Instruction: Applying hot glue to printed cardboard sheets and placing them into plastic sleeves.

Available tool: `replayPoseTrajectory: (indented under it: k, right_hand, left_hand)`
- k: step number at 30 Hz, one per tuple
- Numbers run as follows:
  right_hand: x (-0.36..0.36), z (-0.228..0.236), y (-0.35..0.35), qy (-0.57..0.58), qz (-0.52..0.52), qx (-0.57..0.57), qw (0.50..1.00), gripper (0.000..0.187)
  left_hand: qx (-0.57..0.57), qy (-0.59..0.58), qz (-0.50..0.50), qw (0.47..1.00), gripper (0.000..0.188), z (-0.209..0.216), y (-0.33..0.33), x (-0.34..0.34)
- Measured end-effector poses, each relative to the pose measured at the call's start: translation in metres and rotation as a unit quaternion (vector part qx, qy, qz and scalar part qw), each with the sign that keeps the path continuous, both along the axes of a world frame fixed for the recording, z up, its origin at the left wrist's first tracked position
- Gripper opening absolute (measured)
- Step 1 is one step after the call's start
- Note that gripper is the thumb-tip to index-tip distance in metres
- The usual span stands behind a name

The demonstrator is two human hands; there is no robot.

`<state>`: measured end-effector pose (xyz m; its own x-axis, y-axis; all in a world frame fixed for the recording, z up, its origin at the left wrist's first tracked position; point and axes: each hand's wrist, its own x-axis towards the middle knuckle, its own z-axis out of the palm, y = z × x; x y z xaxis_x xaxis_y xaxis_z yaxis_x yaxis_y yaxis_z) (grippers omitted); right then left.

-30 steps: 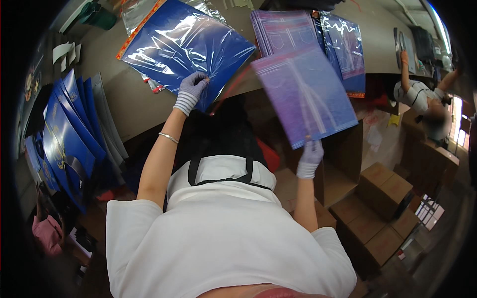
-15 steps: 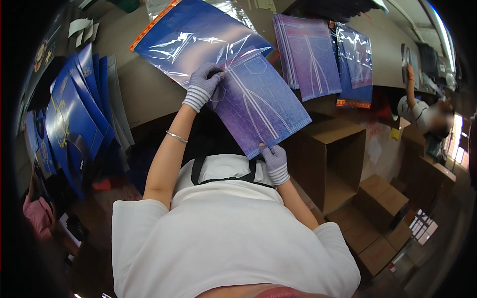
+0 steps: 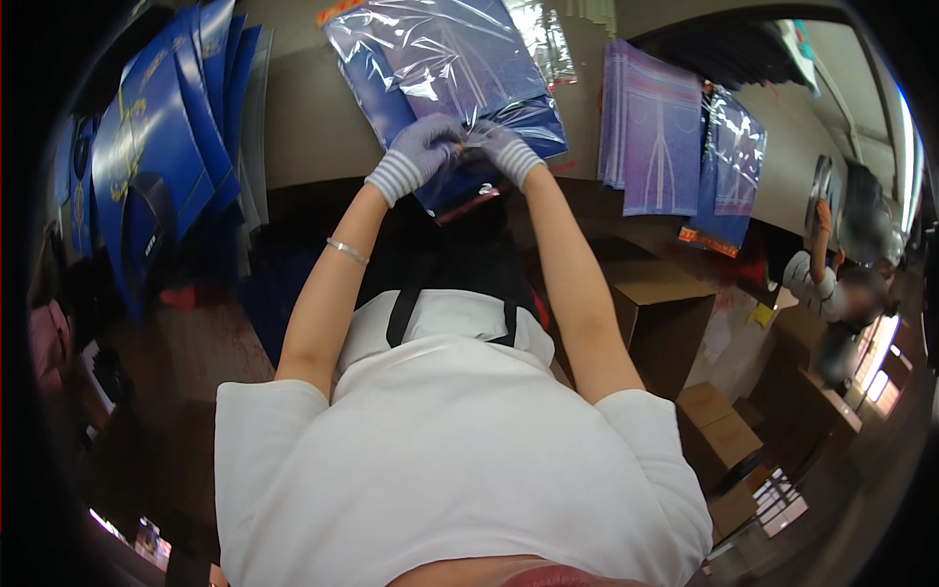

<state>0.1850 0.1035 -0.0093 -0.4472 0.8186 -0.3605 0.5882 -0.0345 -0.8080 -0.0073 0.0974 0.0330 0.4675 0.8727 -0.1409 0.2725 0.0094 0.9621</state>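
A clear plastic bag (image 3: 533, 83) lies on the table in front of me, its film creased and glaring. Inside it shows a blue and purple jeans-print sheet (image 3: 474, 73) over a dark blue backing. My left hand (image 3: 423, 152), in a lilac knit glove with a white striped cuff, is closed on the near edge of the bag. Right beside it, my right hand (image 3: 507, 155), gloved alike, pinches the same edge. The fingertips almost meet, and what lies directly between them is partly hidden.
Right of the bag are a stack of jeans-print sheets (image 3: 650, 137) and a filled bag (image 3: 736, 161). Large glossy blue bags (image 3: 161, 137) hang at the left. Cardboard boxes (image 3: 650, 284) stand below the table's edge at right. Another person (image 3: 812, 279) is at the far right.
The jeans-print sheet, held outside before, is now inside the plastic bag. My right hand has risen from the sheet's near corner to the bag's edge, beside my left hand.
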Motion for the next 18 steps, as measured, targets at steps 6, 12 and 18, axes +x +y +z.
replayPoseTrajectory:
  k: [6,12,18]
  right_hand:
    - [0.012,-0.019,-0.067,-0.024,-0.141,-0.059,0.988,0.02]
    - [-0.07,-0.006,-0.083,-0.075,0.067,0.198,0.975,0.026]
    - [-0.114,-0.013,-0.079,-0.191,0.177,0.224,0.939,0.022]
  left_hand:
    - [0.0,0.02,0.158,0.987,0.023,-0.066,-0.023,-0.061]
    - [-0.397,0.021,0.289,0.871,0.035,-0.094,-0.105,-0.09]
    - [-0.44,-0.111,0.32,0.831,0.036,-0.104,-0.111,-0.081]
